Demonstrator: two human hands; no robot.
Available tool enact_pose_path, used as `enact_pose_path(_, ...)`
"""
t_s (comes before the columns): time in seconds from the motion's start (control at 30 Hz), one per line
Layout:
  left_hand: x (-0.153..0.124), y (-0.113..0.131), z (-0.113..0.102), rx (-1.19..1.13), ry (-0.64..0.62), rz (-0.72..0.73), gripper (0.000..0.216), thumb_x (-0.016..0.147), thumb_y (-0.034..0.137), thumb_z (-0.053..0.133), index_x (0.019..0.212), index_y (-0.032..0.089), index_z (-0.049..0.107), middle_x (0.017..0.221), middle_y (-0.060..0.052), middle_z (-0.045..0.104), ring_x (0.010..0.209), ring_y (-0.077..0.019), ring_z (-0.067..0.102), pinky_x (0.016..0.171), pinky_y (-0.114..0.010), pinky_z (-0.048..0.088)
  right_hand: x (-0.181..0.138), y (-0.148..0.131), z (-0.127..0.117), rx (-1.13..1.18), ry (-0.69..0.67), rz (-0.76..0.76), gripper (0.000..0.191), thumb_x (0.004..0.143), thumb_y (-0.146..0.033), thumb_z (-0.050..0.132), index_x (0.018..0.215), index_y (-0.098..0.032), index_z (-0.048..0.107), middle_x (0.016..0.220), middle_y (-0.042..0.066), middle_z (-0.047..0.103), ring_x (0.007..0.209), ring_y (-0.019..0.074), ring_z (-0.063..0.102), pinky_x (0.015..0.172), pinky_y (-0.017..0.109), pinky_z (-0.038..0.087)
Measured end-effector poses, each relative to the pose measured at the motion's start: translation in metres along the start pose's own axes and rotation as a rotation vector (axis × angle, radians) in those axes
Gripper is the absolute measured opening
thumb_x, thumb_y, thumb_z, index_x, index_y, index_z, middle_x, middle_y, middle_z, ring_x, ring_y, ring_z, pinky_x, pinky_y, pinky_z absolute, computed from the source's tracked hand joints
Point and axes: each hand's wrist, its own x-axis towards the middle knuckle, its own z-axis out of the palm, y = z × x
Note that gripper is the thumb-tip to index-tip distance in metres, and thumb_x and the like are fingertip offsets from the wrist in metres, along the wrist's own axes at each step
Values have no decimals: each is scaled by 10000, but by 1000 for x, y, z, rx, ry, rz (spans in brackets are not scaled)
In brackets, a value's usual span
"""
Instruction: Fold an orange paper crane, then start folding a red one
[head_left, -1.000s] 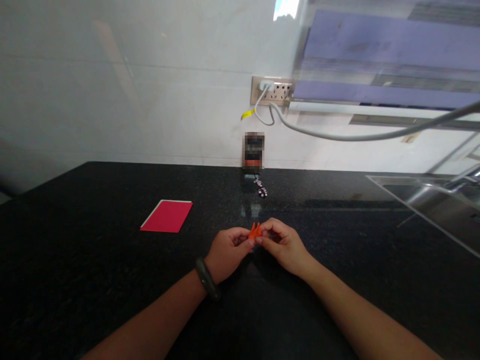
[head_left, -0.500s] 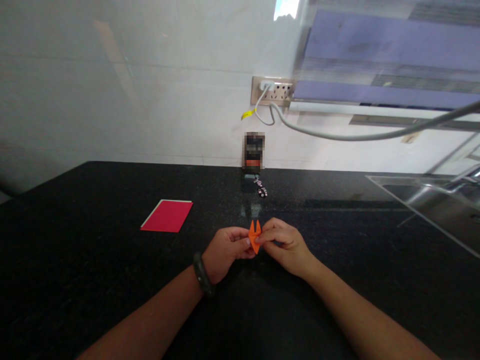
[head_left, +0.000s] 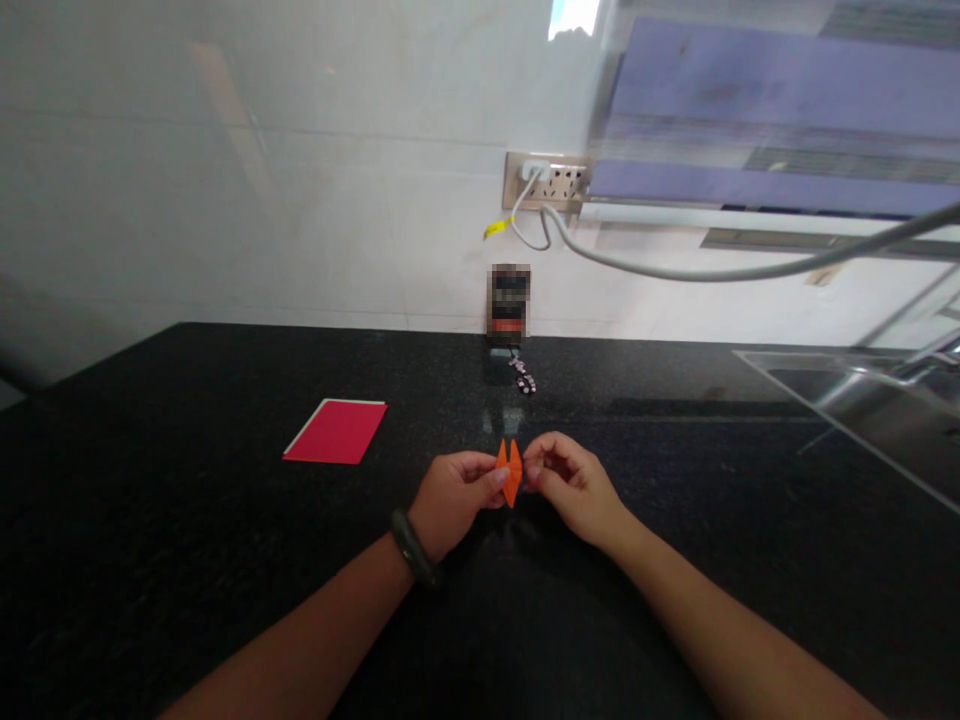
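Note:
A small folded orange paper piece (head_left: 510,470), with two points at its top, is held upright just above the black countertop (head_left: 187,560). My left hand (head_left: 455,502) pinches its left edge; a dark band sits on that wrist. On the other side, my right hand (head_left: 571,488) has its fingertips closed at the piece's right edge. A red sheet of paper (head_left: 337,432) lies flat on the counter, to the left of both hands.
A small dark object (head_left: 508,303) stands against the wall behind the hands, with a little charm (head_left: 523,376) lying before it. A wall socket (head_left: 546,181) carries a white plug and a grey cable (head_left: 720,270) running right. A metal sink (head_left: 870,400) is at the right.
The orange piece has turned from low and tilted between the fingers to upright with both points showing. Both hands stayed in place, with small finger shifts.

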Motion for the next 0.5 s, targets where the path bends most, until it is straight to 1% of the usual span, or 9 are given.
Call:
enact_pose_path(0.03, 0, 0, 0, 20, 6, 20, 205, 643, 288, 657, 746, 111, 668, 633, -21, 650, 556, -103, 559, 563, -220, 457, 0, 1, 1, 25, -1, 62, 46, 741, -214, 545, 777, -184, 549, 633, -18, 505, 565, 97, 485, 531, 223, 404)
enact_pose_path(0.07, 0, 0, 0, 39, 6, 38, 195, 650, 280, 649, 746, 112, 669, 631, -19, 651, 558, -103, 561, 564, -217, 457, 0, 3, 2, 27, -16, 100, 89, 738, -252, 565, 783, -178, 544, 622, -21, 505, 551, 93, 475, 517, 216, 397)
enact_pose_path(0.13, 0, 0, 0, 72, 0, 72, 175, 663, 264, 635, 740, 110, 665, 619, -14, 647, 559, -101, 562, 560, -211, 455, 0, 5, 3, -19, -51, 117, 147, 728, -302, 591, 767, -165, 555, 614, -18, 510, 539, 88, 461, 503, 210, 389)
enact_pose_path(0.2, 0, -2, -1, 85, -1, 93, 160, 668, 245, 627, 748, 109, 653, 618, -11, 645, 563, -101, 568, 561, -210, 457, 0, 6, 4, -45, -64, 126, 163, 730, -320, 589, 740, -160, 564, 612, -12, 520, 533, 87, 462, 496, 210, 390)
enact_pose_path(0.33, 1, -8, -2, 92, 23, 125, 168, 671, 228, 624, 797, 116, 609, 659, -19, 652, 602, -120, 597, 582, -232, 470, 2, 5, 5, 56, -61, 203, 199, 713, -352, 598, 722, -159, 552, 620, -7, 541, 517, 89, 490, 487, 219, 412)
enact_pose_path(0.5, 3, -10, -3, 180, 24, 168, 141, 684, 228, 613, 767, 117, 590, 668, -31, 651, 623, -136, 608, 593, -245, 469, 2, 3, 5, 132, -65, 233, 237, 668, -380, 634, 713, -165, 544, 602, -17, 539, 494, 87, 486, 479, 222, 407)
